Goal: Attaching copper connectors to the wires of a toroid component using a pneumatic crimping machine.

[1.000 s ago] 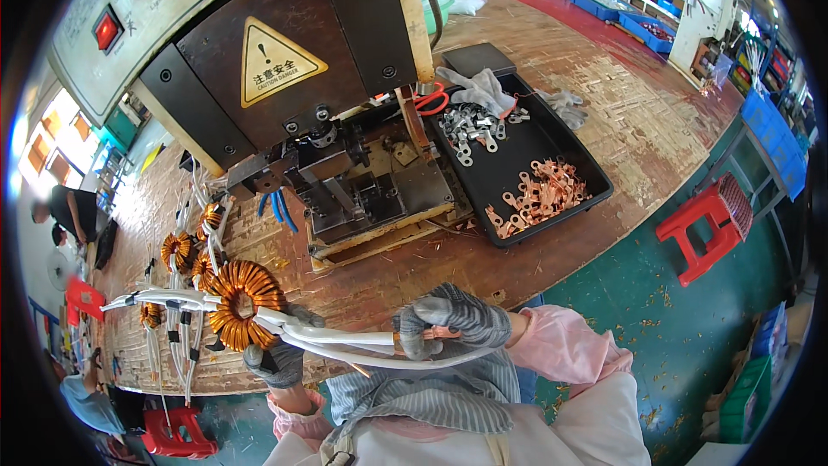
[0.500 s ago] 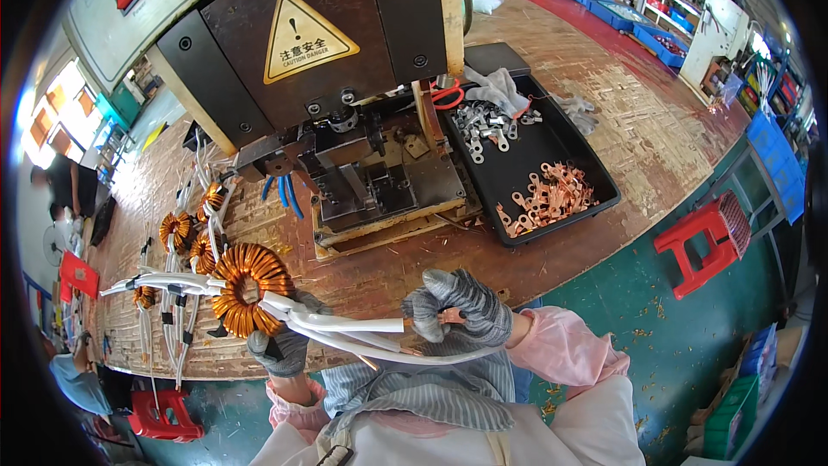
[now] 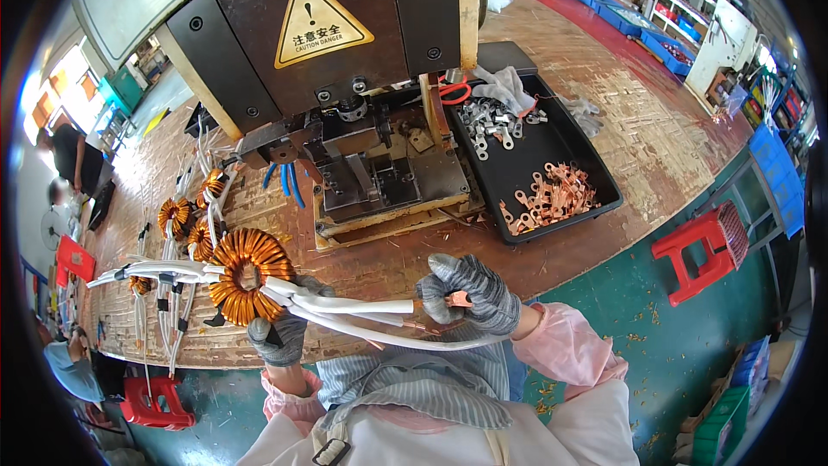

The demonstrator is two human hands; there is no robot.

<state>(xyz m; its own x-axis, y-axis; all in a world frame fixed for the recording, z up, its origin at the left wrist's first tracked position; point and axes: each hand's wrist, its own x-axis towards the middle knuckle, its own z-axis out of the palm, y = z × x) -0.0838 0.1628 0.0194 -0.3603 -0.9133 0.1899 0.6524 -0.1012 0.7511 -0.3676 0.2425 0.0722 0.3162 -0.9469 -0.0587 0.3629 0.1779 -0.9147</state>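
Note:
My left hand (image 3: 278, 341), in a grey glove, is closed around the white-sleeved leads at the near side of a copper-wound toroid coil (image 3: 250, 278). The coil stands on its rim over the table edge, more white leads (image 3: 155, 271) running off to its left. Several white-sleeved wires (image 3: 362, 309) stretch right from it, some with bare copper ends. My right hand (image 3: 483, 298), gloved too, is closed on a copper cable lug (image 3: 459, 299) at the end of the uppermost sleeved wire. Its fingers partly hide the lug and the wire tip.
A press (image 3: 345, 60) with a warning triangle and a die (image 3: 379, 179) stands ahead. Right of it, a black tray (image 3: 573, 147) holds silver lugs (image 3: 493, 125) and copper lugs (image 3: 556, 198). Further coils (image 3: 175, 217) lie left. A red stool (image 3: 703, 246) stands on the floor at right.
The view has shifted slightly. Both hands keep their grip, and the coil with its wires is a little higher in view. The copper lug shows more between the right fingers.

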